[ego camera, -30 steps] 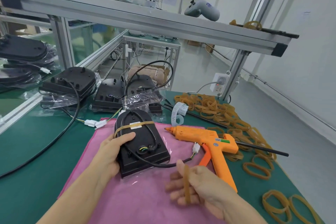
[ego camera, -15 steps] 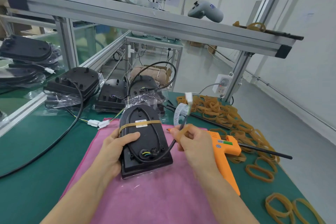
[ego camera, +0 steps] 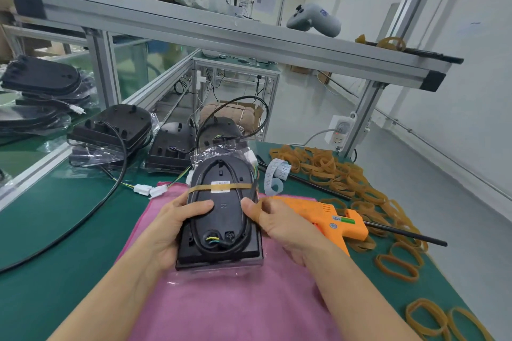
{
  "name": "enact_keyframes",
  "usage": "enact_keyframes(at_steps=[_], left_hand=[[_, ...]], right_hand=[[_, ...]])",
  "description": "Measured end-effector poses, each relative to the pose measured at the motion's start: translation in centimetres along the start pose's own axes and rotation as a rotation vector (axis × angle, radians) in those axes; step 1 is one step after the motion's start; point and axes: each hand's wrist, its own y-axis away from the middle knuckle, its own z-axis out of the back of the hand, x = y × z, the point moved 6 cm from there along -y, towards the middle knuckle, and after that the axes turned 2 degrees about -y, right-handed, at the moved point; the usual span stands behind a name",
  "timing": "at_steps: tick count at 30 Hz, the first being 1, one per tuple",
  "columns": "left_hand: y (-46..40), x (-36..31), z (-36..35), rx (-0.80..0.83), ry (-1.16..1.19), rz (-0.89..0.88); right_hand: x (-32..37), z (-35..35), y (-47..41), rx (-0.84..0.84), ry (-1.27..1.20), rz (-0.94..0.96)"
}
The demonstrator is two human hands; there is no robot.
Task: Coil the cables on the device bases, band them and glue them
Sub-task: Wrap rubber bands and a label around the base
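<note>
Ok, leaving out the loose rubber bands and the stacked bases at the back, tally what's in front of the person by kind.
Device base: 1
Rubber band stretched across that base: 1
Orange glue gun: 1
Pink cloth: 1
Total: 4

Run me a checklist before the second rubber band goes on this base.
1. Base steadied: ok, left hand and right hand grip its sides.
2. First band across the upper coil: ok.
3. Cable lying in an oval on the base: ok.
4. Second band in the right hand: ok, it loops over a finger.
5. Cable's plug end tucked in: cannot tell.
6. Glue gun within reach: ok, beside the right hand.
</note>
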Motion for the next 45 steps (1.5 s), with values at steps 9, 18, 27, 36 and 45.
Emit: enact_keyframes(at_steps=[9,18,27,36,45], left_hand=[[2.3,-1.5,-2.6,0.159,-0.436,-0.213],[2.6,-0.6,-1.7,-0.140,-0.883,-0.490],[2.3,-0.6,-0.7,-0.244,-0.860,-0.643],[2.8,-0.6,-0.6,-0.221,-0.818,-0.721],[4.9,-1.5,-4.9,-0.468,-1.237,-0.940]], right_hand=[[-0.3,0.2,-0.5,-0.129,-0.429,-0.044],[-0.4,-0.1,-0.5,-0.069,-0.404,-0.078],[-0.3,-1.4,0.0,0.177,-0.319,-0.104],[-0.4,-2.4,0.3,0.181,-0.418,-0.125],[-0.5,-2.0,-0.7,-0.204,-0.598,-0.201]])
